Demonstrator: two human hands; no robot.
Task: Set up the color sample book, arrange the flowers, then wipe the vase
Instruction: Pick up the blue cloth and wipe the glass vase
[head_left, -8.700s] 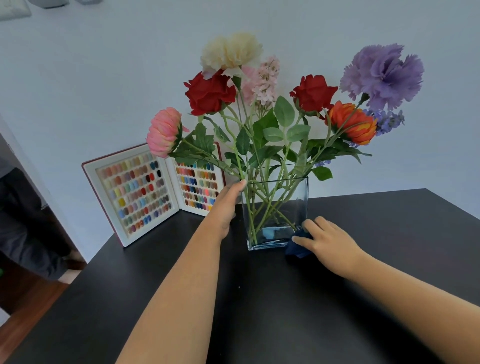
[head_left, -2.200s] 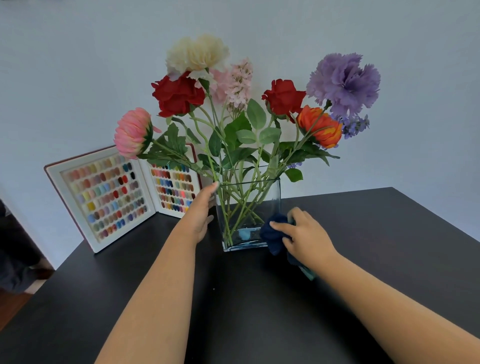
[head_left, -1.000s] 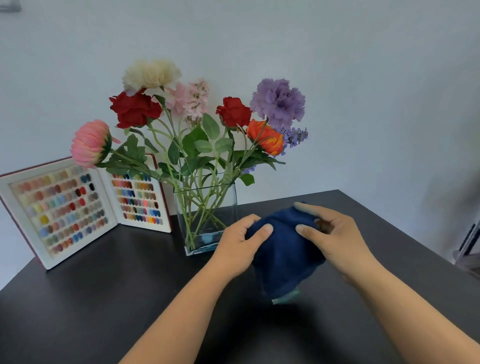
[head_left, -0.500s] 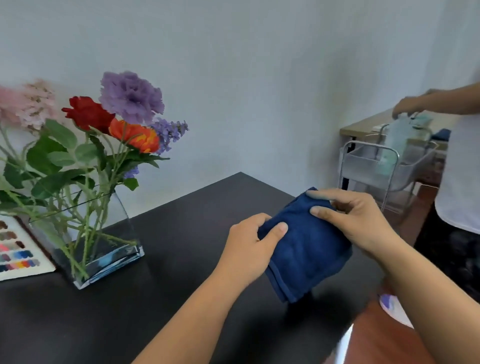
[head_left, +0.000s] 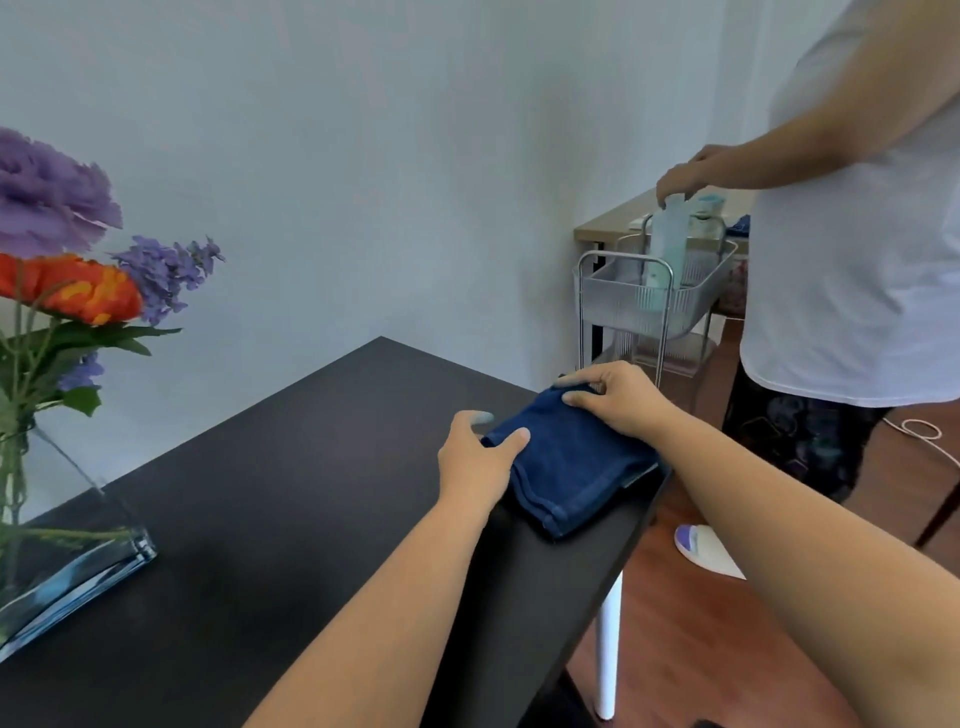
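A folded dark blue cloth (head_left: 571, 467) lies on the right end of the black table (head_left: 270, 519), close to its edge. My left hand (head_left: 475, 457) rests on the cloth's near-left corner, thumb on top. My right hand (head_left: 618, 397) pinches the cloth's far edge. At the far left stands the square glass vase (head_left: 67, 551), partly cut off by the frame, with purple and orange flowers (head_left: 67, 280) above it. The color sample book is out of view.
Another person in a white shirt (head_left: 857, 249) stands at the right, hands over a wire-frame cart (head_left: 654, 296) holding bottles. A wooden desk (head_left: 613, 223) is behind the cart. Wood floor and a white table leg (head_left: 608, 644) lie below the table's right edge.
My view has swung right, away from the vase and sample book. Both hands carried the folded cloth from mid-air down onto the table's right end.
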